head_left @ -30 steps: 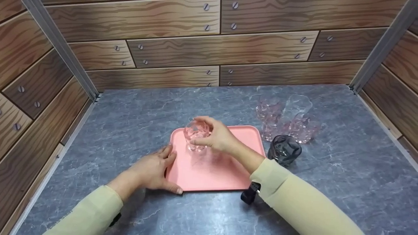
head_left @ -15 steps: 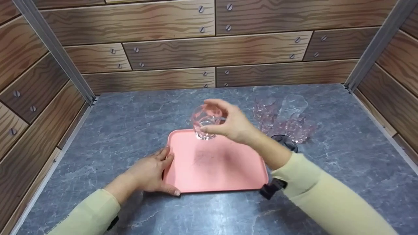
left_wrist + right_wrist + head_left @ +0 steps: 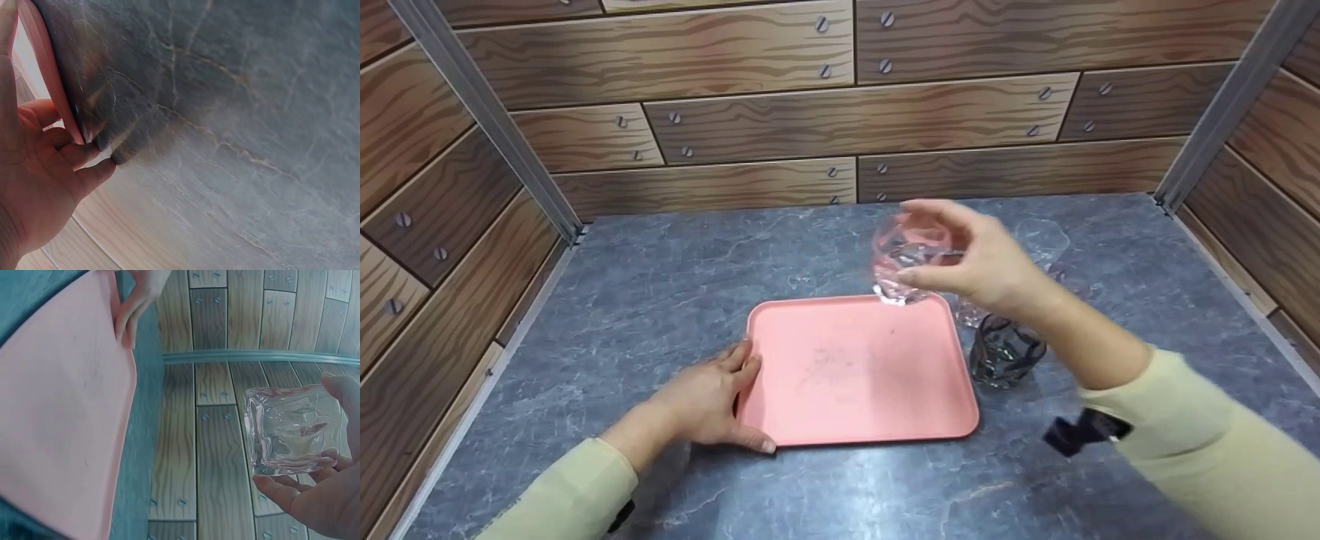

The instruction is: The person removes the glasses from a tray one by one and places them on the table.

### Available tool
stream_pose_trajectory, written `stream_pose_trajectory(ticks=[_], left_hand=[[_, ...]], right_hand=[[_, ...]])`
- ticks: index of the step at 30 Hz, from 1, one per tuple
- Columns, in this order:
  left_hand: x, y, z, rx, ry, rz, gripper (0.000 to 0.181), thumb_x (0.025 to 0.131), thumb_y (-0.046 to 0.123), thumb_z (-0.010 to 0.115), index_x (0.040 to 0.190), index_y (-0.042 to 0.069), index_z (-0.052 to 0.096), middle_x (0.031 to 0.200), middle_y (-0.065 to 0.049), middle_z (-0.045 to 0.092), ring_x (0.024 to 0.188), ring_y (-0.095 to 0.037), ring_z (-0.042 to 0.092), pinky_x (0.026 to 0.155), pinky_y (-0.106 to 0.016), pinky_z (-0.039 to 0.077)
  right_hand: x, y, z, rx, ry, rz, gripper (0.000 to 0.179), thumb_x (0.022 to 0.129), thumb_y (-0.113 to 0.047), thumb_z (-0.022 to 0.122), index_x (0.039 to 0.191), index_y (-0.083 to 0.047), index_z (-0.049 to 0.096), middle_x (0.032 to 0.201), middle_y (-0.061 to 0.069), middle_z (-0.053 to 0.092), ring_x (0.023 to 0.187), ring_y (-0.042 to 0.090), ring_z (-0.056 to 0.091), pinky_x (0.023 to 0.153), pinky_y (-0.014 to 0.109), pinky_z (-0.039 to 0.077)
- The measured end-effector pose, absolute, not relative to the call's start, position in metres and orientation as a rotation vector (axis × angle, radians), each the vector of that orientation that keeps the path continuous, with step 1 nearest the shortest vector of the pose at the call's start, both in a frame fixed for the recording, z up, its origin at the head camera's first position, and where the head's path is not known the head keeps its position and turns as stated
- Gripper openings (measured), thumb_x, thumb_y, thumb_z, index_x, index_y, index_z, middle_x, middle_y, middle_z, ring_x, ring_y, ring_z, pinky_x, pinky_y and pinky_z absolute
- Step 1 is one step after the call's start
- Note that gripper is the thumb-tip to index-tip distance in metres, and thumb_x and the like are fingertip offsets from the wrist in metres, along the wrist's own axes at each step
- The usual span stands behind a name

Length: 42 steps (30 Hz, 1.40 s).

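Observation:
My right hand (image 3: 997,262) holds a clear faceted drinking glass (image 3: 901,262) in the air, above the far right corner of a pink tray (image 3: 855,390). In the right wrist view, thumb and fingers grip the glass (image 3: 295,430) on opposite sides, its thick base pointing away from the palm. My left hand (image 3: 709,397) rests against the tray's left side, thumb by the near corner. The left wrist view has its slightly bent fingers (image 3: 79,154) at the pink rim, tips near the table. Dark smudges mark the tray's surface.
A dark grey glass (image 3: 1006,356) stands just right of the tray. Behind it are several clear and pinkish glasses, partly hidden by my right hand; one clear glass (image 3: 1042,236) shows at the back. Wood-patterned walls (image 3: 765,127) enclose the grey marbled table (image 3: 660,277).
My right hand has lifted the clear glass off the tray and carried it up and to the right. The left hand has stayed at the tray's left side.

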State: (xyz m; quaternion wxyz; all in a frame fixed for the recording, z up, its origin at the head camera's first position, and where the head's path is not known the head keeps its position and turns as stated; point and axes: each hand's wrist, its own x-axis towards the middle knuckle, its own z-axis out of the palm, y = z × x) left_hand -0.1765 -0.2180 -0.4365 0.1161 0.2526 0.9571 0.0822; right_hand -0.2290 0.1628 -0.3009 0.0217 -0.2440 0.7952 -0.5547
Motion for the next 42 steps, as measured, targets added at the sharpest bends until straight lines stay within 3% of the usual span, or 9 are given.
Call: stream_pose_trajectory(ticks=[9,17,24,38,42], left_hand=[[-0.174,-0.218,-0.439,0.719,2.804,0.233,0.137,0.069,0.092,0.072,0.162,-0.002,0.038,0.169,-0.03,0.024,0.153,-0.05,0.031,0.12,-0.06,0.038],[-0.176,-0.218,-0.438,0.742,2.8,0.236,0.136,0.069,0.091,0.073,0.161,-0.003,0.038,0.17,-0.029,0.023,0.154,-0.048,0.03,0.12,-0.06,0.038],[-0.176,-0.219,-0.438,0.742,2.801,0.241,0.136,0.069,0.091,0.073,0.161,-0.003,0.038,0.17,-0.029,0.024,0.154,-0.048,0.031,0.12,-0.06,0.038],[-0.177,-0.218,-0.436,0.724,2.8,0.227,0.137,0.069,0.092,0.072,0.162,-0.001,0.037,0.17,-0.028,0.023,0.154,-0.048,0.03,0.121,-0.059,0.038],[-0.176,-0.218,-0.438,0.726,2.804,0.231,0.138,0.068,0.092,0.072,0.162,-0.002,0.037,0.17,-0.029,0.022,0.154,-0.048,0.03,0.121,-0.059,0.037]], right_hand=[[-0.219,0.206,-0.289,-0.722,2.577,-1.605,0.08,0.084,-0.01,0.091,0.154,-0.011,0.053,0.143,0.008,0.065,0.133,0.027,0.06,0.103,0.028,0.055],[-0.213,0.247,-0.295,-0.71,2.716,-1.518,0.078,0.086,-0.011,0.09,0.155,-0.015,0.053,0.14,0.011,0.067,0.12,0.017,0.066,0.084,0.023,0.06],[-0.213,0.283,-0.311,-0.711,2.794,-1.465,0.079,0.086,-0.006,0.089,0.155,-0.011,0.052,0.138,0.016,0.068,0.099,0.016,0.069,0.069,0.022,0.056],[-0.211,0.344,-0.357,-0.688,2.8,-1.463,0.081,0.085,0.002,0.087,0.156,-0.006,0.05,0.133,-0.011,0.069,0.096,0.014,0.07,0.072,0.022,0.06],[-0.209,0.355,-0.367,-0.678,2.8,-1.474,0.079,0.085,0.005,0.086,0.155,-0.005,0.051,0.131,-0.014,0.069,0.103,0.01,0.071,0.076,0.02,0.06]])
